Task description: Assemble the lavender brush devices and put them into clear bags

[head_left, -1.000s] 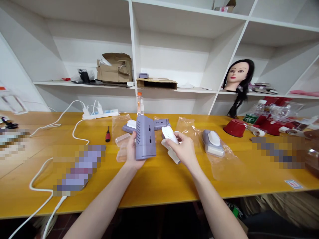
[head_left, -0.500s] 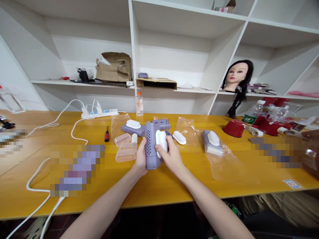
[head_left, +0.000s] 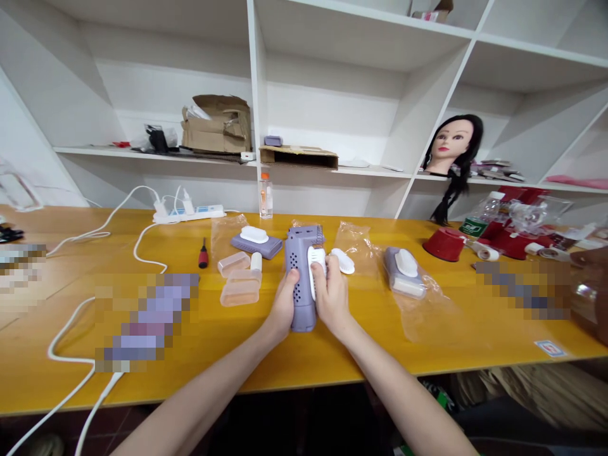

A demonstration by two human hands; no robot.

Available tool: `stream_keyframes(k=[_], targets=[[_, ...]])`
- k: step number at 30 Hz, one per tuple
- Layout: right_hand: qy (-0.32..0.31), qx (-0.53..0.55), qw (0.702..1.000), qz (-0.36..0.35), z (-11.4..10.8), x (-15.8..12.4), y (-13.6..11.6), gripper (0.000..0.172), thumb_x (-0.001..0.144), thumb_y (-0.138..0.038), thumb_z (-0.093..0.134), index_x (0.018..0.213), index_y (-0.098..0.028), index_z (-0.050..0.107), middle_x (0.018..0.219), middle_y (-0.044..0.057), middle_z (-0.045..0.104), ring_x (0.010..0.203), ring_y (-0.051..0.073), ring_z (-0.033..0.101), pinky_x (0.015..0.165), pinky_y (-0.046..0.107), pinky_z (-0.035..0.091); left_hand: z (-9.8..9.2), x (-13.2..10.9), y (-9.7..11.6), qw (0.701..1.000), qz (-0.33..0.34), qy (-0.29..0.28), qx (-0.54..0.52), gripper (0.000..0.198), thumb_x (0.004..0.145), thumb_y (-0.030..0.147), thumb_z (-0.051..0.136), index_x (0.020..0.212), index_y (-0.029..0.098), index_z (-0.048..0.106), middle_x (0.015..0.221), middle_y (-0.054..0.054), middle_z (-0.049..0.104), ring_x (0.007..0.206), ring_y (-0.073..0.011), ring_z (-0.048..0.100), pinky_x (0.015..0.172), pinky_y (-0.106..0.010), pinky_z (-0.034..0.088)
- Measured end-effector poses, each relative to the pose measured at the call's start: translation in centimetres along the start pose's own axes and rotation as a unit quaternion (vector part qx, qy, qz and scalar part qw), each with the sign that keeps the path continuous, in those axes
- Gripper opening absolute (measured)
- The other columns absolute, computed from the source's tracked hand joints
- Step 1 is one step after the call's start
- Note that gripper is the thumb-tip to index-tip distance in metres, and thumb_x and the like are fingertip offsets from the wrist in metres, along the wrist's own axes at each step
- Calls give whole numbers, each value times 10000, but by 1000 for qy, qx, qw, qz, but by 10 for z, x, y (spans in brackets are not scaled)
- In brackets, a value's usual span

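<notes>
Both my hands hold a purple perforated plastic housing [head_left: 299, 278] upright, low over the yellow table [head_left: 304, 354]. My left hand [head_left: 284, 304] wraps its left side. My right hand [head_left: 331, 294] presses a white oval part [head_left: 315, 271] against the housing's front. Just right of it lies another white oval piece [head_left: 342, 260] on the table. A flat purple unit with a white pad [head_left: 256, 242] lies behind to the left.
Clear plastic caps [head_left: 239, 280] and a red-handled screwdriver [head_left: 203, 253] lie left of my hands. A bagged purple-and-white unit [head_left: 405, 273] is to the right, a red bowl [head_left: 446, 243] and clutter beyond. A power strip [head_left: 190, 215] with white cables sits far left. Shelves hold a mannequin head [head_left: 450, 144].
My right hand brought the white oval part from beside the housing onto its front. Both hands turned the housing and lowered it toward the table.
</notes>
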State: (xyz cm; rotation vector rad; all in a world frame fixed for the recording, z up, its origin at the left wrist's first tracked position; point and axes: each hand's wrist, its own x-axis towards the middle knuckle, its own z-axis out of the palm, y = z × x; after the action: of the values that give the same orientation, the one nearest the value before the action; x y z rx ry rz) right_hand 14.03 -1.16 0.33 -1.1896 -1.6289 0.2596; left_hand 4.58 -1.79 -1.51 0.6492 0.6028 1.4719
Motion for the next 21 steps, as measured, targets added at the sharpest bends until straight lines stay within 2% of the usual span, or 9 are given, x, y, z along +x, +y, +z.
stream_keyframes(k=[3, 7, 10, 14, 17, 19, 21], targets=[[4, -4, 1000, 4, 0, 1, -1, 203, 897, -407, 355, 841, -218, 402, 725, 4, 517, 658, 172, 504, 628, 272, 361, 1, -2, -2, 1000, -3, -5, -10, 325, 810, 340, 525, 1038, 139, 640, 1066, -86, 675, 1079, -231, 576, 961, -318, 418], [-27, -8, 999, 22, 2, 5, 0, 228, 881, -440, 385, 841, -218, 416, 717, -6, 523, 660, 172, 513, 615, 268, 351, 4, -4, 0, 997, -57, 42, -35, 352, 839, 369, 485, 1068, 139, 623, 1025, -92, 690, 1050, -222, 594, 939, -316, 439], [-60, 20, 997, 38, 2, 10, 3, 260, 874, -462, 388, 801, -216, 435, 662, -26, 501, 616, 158, 497, 584, 257, 343, 5, -1, 7, 994, -76, 56, -53, 390, 842, 419, 469, 1067, 141, 625, 985, -97, 700, 1004, -228, 617, 900, -324, 469], [-34, 94, 994, 51, -4, 18, 12, 315, 892, -468, 322, 797, -208, 472, 594, -40, 468, 573, 137, 471, 564, 241, 353, 4, 3, 27, 992, -20, 76, -97, 404, 844, 451, 447, 1084, 172, 612, 953, -76, 705, 922, -225, 648, 845, -351, 500], [-17, 94, 993, 66, -7, 23, 19, 256, 880, -413, 367, 797, -201, 483, 591, -39, 484, 546, 127, 466, 545, 232, 347, 1, 5, 46, 988, 29, 76, -133, 462, 858, 497, 377, 1125, 187, 591, 921, -73, 705, 903, -240, 654, 828, -398, 502], [-60, 35, 996, 60, -3, 22, 21, 176, 852, -333, 428, 773, -194, 502, 586, -33, 498, 552, 130, 473, 556, 235, 342, -3, 6, 57, 987, 55, 51, -145, 502, 854, 521, 354, 1158, 187, 573, 928, -88, 702, 930, -261, 645, 835, -433, 491], [-136, -44, 989, 36, 6, 16, 19, 109, 825, -256, 465, 788, -184, 539, 619, -12, 538, 589, 139, 494, 587, 245, 345, -8, 7, 66, 984, 82, 15, -156, 530, 849, 527, 346, 1207, 187, 538, 1006, -111, 684, 975, -279, 627, 853, -457, 475]])
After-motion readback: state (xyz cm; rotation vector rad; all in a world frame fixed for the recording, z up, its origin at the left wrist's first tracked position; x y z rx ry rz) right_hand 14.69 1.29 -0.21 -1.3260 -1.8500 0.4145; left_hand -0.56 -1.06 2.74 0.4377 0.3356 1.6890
